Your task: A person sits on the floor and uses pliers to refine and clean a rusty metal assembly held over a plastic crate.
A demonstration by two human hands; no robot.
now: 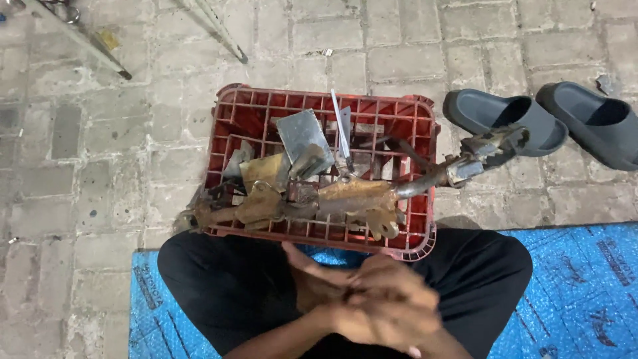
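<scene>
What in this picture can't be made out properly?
Head view:
- Hands: left hand and right hand are motion-blurred and overlapping; anything held is hidden.
- Crate floor: covered by metal parts.
- Right sandal: cut off by the edge.
- Rods: cut off at the top.

Both hands, left hand [312, 282] and right hand [392, 302], clasp together low in frame, just below the red crate [229, 116] heaped with rusty metal parts [345, 199].
</scene>
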